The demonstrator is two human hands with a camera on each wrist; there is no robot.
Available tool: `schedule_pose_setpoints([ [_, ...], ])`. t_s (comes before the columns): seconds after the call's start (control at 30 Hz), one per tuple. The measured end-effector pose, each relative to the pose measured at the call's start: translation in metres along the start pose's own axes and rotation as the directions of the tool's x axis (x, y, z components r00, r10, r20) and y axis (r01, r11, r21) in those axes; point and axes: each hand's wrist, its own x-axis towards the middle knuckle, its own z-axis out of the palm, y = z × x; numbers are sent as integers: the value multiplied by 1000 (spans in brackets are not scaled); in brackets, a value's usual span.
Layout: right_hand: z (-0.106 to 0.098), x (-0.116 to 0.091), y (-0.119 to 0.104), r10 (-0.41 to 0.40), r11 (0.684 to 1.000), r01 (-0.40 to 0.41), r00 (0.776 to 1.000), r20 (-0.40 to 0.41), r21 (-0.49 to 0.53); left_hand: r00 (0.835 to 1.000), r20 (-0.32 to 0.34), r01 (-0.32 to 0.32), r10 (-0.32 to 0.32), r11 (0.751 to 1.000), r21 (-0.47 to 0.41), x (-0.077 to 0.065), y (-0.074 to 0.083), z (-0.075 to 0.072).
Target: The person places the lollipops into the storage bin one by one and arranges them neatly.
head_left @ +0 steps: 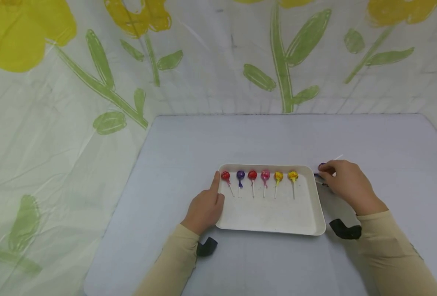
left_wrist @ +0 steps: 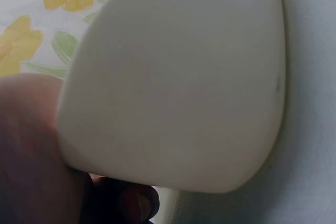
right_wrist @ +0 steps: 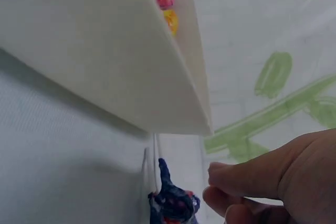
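Observation:
A shallow white tray (head_left: pixel 266 216) holds a row of several wrapped lollipops, heads away from the person: red (head_left: pixel 225 176), purple (head_left: pixel 240 175), red, pink (head_left: pixel 265 175) and yellow (head_left: pixel 292 176). My left hand (head_left: pixel 204 209) holds the tray's left edge, index finger straight along the outside, thumb over the rim. My right hand (head_left: pixel 345 181), raised beside the far right corner, pinches a purple lollipop (head_left: pixel 321 165) at its fingertips; the stick shows beyond the knuckles. Most of this lollipop is hidden by the hand. Below those fingertips lies a dark blue-and-red wrapped lollipop (right_wrist: pixel 176 205).
A pale table (head_left: pixel 188 139) carries the tray. Two thin sticks (right_wrist: pixel 156 153) lie by the tray's right end. Behind and to the left hangs a white sheet (head_left: pixel 211 74) printed with yellow flowers and green leaves. Dark bands (head_left: pixel 345 229) stick out at both wrists.

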Motion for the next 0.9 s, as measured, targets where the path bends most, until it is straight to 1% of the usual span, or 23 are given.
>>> schedule_pose_setpoints([
  [0.2,2,-2,8,21,1000,-21,1000,1,-1,1000,3,-2,2,1000,-8,0,0,0],
  [0.43,2,-4,15,58,998,-58,998,0,-26,1000,-1,-2,2,1000,-8,0,1,-1],
  [0.6,-2,-7,18,110,993,-108,993,51,-41,1000,1,0,0,1000,-6,0,1,-1],
  [0.77,-2,-10,21,108,993,-104,991,79,-58,1000,11,4,-4,1000,-7,0,0,0],
  [0.9,-1,-12,24,128,990,-121,985,117,-71,1000,6,6,-6,1000,-14,-1,-1,0],
])
